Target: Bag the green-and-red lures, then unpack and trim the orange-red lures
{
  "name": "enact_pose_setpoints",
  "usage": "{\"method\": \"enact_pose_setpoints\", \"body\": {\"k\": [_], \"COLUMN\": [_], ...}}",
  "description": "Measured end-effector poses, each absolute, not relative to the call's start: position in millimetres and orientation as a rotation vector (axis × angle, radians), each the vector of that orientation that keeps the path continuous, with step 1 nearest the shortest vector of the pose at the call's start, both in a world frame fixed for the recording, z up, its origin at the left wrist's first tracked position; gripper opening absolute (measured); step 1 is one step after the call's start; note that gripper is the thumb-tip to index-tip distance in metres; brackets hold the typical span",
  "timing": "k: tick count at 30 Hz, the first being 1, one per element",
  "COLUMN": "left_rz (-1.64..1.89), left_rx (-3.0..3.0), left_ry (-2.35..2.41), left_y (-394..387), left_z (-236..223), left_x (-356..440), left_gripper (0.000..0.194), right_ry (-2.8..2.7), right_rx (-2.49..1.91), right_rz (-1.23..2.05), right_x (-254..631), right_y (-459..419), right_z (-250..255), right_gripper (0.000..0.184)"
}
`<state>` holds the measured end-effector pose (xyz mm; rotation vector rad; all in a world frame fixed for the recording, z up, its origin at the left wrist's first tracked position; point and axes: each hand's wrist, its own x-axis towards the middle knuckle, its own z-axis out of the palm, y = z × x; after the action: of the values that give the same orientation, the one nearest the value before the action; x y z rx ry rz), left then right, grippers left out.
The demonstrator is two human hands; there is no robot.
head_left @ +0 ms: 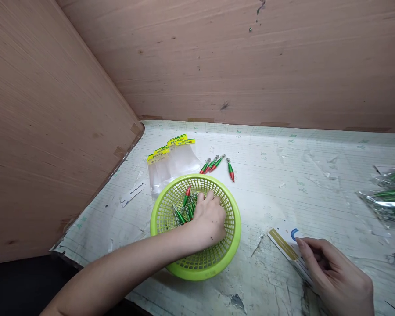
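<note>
My left hand [208,219] reaches into a lime-green plastic basket [236,224], its fingers curled down among green-and-red squid lures [186,197] with wire hooks. The fingertips are hidden behind the hand, so what they hold does not show. At the lower right, the thumb and bent fingers of my right hand [332,267] grip a stack of printed cards [285,243], white with a gold band and a blue curve. Behind the basket lie several more lures; one lure [230,169] rests a little apart to the right.
Clear plastic bags [174,162] with yellow headers overlap behind the basket. A paper label [133,194] lies left of them. Packed lures in clear bags [390,199] sit at the right edge. Wooden panels [250,66] wall the table's back and left.
</note>
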<state>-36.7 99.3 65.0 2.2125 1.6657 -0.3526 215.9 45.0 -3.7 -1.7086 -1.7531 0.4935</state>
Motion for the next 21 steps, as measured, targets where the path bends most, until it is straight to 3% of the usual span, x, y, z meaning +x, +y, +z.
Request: {"method": "enact_pose_setpoints", "body": {"k": [13,21], "left_rz": [-0.261,-0.023], "left_rx": [2.142,1.855], "left_ry": [1.614,1.563], "left_y": [90,90], "left_z": [65,84], "left_x": [-40,-75], "left_gripper": [0.009,0.006], "right_ry": [-1.74,-1.78], "right_rx": [-1.619,-1.573], "right_rz": [0.454,0.395], "right_x": [214,216], "right_y": [44,46], "right_z": [-6,-6], "right_gripper": [0.024,0.022]}}
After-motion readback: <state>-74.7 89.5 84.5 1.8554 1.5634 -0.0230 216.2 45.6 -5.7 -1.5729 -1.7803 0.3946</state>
